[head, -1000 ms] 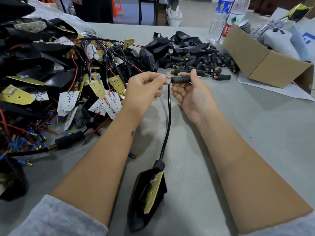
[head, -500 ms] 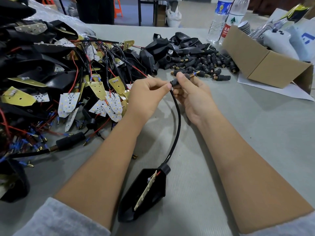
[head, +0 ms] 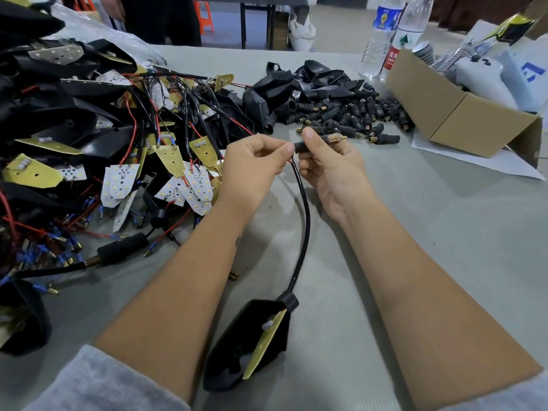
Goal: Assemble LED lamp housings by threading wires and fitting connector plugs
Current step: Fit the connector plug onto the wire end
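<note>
A black lamp housing (head: 237, 348) with a yellow board inside lies on the grey table between my forearms. Its black cable (head: 305, 215) curves up to my hands. My left hand (head: 252, 167) pinches the cable's top end, where a bit of red wire shows. My right hand (head: 329, 167) grips a black connector plug (head: 302, 147) with a brass threaded tip pointing right. The plug's open end meets the cable end between my fingertips.
A tangle of housings, LED boards and red and black wires (head: 103, 149) fills the left. Loose black plugs (head: 358, 114) are heaped behind my hands. A cardboard box (head: 462, 114) and two water bottles (head: 385, 34) stand at the right rear. A person stands beyond the table.
The cable went from straight to bowed and the housing shifted on the table. The plug, held apart from the red wire end a second ago, now sits at the cable end.
</note>
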`<state>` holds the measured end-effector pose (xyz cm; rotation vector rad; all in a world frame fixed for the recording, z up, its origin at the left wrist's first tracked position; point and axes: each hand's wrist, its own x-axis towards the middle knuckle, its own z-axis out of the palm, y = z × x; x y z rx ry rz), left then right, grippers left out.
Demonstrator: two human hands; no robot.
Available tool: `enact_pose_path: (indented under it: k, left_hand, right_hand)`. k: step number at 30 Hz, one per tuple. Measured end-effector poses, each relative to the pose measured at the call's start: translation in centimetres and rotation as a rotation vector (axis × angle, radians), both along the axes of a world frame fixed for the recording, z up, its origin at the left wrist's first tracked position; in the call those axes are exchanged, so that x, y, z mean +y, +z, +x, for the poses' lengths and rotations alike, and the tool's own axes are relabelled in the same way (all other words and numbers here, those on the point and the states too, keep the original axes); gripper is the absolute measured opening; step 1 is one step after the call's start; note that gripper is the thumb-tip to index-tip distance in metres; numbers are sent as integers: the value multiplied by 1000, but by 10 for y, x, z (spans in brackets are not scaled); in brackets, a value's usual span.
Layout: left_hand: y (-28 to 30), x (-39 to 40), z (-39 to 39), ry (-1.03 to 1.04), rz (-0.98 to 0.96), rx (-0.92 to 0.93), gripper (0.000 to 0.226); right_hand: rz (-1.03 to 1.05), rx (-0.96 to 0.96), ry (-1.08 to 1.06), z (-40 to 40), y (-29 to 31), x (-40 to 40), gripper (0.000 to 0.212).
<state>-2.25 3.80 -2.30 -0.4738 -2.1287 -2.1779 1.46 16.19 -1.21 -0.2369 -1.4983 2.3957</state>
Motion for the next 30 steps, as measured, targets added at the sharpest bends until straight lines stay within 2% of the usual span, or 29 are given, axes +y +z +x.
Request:
enact_pose_path:
  k: [3, 8, 12, 15, 20, 26, 30]
  left_hand:
    - [4, 1, 4, -59, -14, 13, 3]
    - [6, 5, 9, -61, -38, -44, 24]
    - [5, 7, 9, 33, -24, -97, 16]
    - [4, 6, 7, 79, -40, -57, 6]
    - [3, 7, 8, 163, -184, 97, 9]
    - [3, 9, 13, 161, -255, 233, 9]
    - [4, 11, 14, 131, -217, 179, 16]
  right_hand:
    - [2, -4, 1, 0, -1, 1, 22]
    - [-25, 7, -23, -1, -1, 2, 27]
    - [-19, 3, -14, -1, -2, 2, 14]
    - [-22, 44, 29, -1, -2, 2, 9]
    - [75, 38, -30, -3, -2, -1, 4]
    - [17, -61, -148, -3, -2, -1, 18]
    - [-69, -57, -125, -2, -1, 0, 20]
